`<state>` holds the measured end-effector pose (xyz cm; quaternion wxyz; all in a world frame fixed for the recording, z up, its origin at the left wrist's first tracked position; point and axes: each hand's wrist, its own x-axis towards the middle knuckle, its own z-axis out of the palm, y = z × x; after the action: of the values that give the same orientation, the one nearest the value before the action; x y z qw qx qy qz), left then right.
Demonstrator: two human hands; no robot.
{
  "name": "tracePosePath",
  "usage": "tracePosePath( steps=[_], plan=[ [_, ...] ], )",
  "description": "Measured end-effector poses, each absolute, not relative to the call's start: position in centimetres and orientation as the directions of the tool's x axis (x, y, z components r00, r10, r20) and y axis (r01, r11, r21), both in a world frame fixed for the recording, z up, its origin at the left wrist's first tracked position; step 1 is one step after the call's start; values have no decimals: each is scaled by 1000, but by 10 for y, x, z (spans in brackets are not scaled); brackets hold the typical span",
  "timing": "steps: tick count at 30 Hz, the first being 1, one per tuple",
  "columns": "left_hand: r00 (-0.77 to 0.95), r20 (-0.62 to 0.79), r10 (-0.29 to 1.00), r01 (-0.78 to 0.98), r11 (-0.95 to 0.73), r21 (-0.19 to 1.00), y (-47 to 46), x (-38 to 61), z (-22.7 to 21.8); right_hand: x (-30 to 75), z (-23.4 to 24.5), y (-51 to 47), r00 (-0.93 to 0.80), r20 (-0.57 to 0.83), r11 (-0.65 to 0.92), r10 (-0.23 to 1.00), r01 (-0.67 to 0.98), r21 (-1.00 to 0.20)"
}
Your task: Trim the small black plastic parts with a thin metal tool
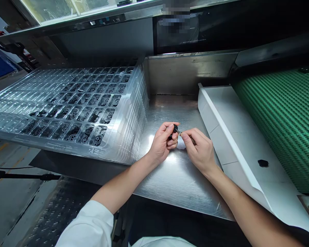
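My left hand (162, 142) is closed around a small round black part (175, 129) that looks like a spoked plastic wheel. Its fingers cover much of the part. Close on the right, my right hand (199, 147) pinches a thin metal tool (179, 132), whose tip touches the black part. The tool's exact kind is too small to tell. Both hands are above a bare steel worktop (164, 181). To the left, a stack of clear plastic trays (128, 137) has similar black parts (98, 139) lying in many compartments of the top tray.
On the right a white chute (221, 137) holds one black piece (263, 163). Beyond it slopes a green textured conveyor belt (280, 116). A steel wall (187, 72) closes off the back. At the lower left a black bar (23, 176) juts in above the floor.
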<state>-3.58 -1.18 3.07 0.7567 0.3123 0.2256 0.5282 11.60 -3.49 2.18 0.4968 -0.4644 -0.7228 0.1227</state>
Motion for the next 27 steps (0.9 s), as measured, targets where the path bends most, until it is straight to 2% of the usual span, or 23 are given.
tracePosePath(
  steps=[7, 27],
  plan=[
    [366, -7, 931, -682, 272, 679, -11, -37, 30, 117, 17, -34, -93, 641, 558, 762, 597, -576],
    [386, -10, 923, -688, 294, 663, -11, -37, 30, 117, 16, -33, -77, 655, 553, 752, 614, -562]
  ],
)
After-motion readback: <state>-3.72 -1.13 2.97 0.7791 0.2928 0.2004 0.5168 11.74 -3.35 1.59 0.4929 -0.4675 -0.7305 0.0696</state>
